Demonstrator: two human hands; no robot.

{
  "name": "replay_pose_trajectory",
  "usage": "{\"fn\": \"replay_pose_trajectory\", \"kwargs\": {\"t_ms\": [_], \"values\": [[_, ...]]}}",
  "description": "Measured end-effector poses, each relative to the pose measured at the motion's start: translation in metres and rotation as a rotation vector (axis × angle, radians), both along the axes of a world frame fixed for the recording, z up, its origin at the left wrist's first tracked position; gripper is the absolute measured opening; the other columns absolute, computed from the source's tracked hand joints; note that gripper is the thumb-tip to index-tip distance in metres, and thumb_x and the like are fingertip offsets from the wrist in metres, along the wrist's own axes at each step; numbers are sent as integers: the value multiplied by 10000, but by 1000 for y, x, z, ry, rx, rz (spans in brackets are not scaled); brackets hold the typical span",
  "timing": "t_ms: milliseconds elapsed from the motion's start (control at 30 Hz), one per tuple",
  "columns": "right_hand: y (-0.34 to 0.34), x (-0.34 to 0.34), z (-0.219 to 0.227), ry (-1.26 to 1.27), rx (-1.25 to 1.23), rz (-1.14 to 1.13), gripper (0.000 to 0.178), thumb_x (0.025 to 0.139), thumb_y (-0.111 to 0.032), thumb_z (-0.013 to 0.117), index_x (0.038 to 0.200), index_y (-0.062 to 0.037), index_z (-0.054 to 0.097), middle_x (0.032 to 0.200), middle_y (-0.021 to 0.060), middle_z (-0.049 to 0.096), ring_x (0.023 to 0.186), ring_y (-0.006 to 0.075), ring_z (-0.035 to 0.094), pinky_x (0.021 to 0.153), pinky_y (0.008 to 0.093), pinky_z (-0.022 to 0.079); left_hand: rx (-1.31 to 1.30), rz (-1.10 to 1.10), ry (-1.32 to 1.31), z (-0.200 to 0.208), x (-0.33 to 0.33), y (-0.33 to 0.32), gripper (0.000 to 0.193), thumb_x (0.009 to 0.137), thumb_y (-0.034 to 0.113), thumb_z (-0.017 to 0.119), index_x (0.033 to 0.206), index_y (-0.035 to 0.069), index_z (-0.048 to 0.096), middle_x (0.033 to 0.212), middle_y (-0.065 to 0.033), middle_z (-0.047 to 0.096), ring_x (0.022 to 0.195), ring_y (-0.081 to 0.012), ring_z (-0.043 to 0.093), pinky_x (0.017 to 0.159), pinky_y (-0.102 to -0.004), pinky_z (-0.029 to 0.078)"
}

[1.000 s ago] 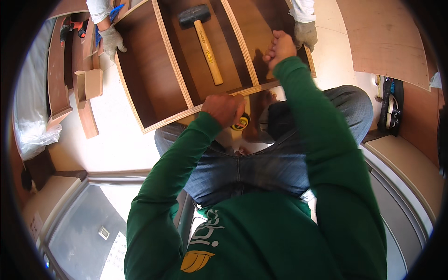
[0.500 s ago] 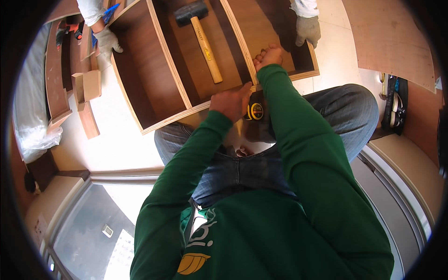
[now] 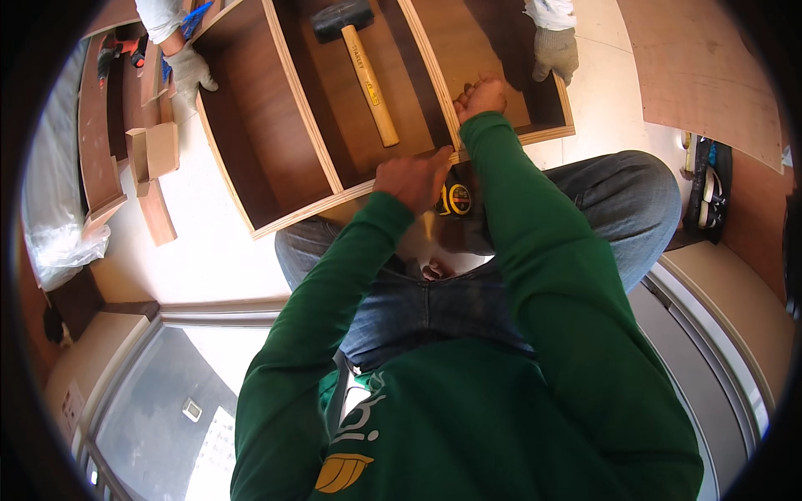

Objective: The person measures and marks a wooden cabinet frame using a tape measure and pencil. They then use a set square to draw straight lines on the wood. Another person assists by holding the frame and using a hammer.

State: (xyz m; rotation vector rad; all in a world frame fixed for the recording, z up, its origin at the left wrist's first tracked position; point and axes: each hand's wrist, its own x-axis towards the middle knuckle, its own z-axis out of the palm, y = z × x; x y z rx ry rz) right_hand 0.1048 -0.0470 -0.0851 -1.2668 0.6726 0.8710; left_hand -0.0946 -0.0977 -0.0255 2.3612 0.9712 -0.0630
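A brown wooden shelf frame (image 3: 297, 88) with pale plywood edges lies across my knees, split into compartments by dividers. My left hand (image 3: 411, 181) is closed over its near rail, thumb side reaching to the end of the right divider (image 3: 433, 77); its lower fingers are hidden. Just right of these fingers is a yellow and black tape measure (image 3: 455, 199), below the rail. Inside the right compartment my right hand (image 3: 482, 97) is curled closed against that divider; anything in its fingers is hidden. A mallet (image 3: 368, 79) with black head and wooden handle lies in the middle compartment.
Another person's gloved hands grip the frame's left side (image 3: 192, 72) and right end (image 3: 555, 55). Wooden boards (image 3: 100, 163), a red and black power drill (image 3: 109, 55) and an opened cardboard box (image 3: 157, 151) lie at left. A large wooden panel (image 3: 706, 75) is at right.
My hands hold nearly the same places. The frame and the other person's right-side glove have shifted very slightly.
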Motion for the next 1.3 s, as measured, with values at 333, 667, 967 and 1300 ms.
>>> {"fn": "replay_pose_trajectory", "kwargs": {"t_ms": [333,667,967,1300], "values": [[6,4,6,-80,-71,-37,247,885,-230,592,714,-114,456,556,22,376,402,163,344,396,353,231,-1,-30,-23,-2,-3,2,352,1017,405,565,1336,286,654,744,-141,729,657,-377,719,596,-526,577],[10,6,-6,-142,-26,-3,216,890,-207,581,734,-73,515,577,49,450,384,184,391,372,375,288,28,-51,-12,-1,-1,3,341,1017,388,567,1319,263,664,721,-127,724,632,-372,714,575,-515,572],[14,45,-5,-486,-282,224,207,910,-224,580,955,-38,659,801,161,653,653,284,625,552,427,472,37,-36,-149,-12,-5,3,326,1023,393,552,1300,264,666,719,-125,725,646,-362,721,581,-503,573],[-59,-34,164,-795,486,2004,800,890,-257,769,1559,-22,397,1367,208,625,1076,317,698,927,396,544,-108,155,-213,67,-40,-3,259,1023,374,578,1014,146,699,835,-144,731,767,-371,720,676,-499,577]]}}
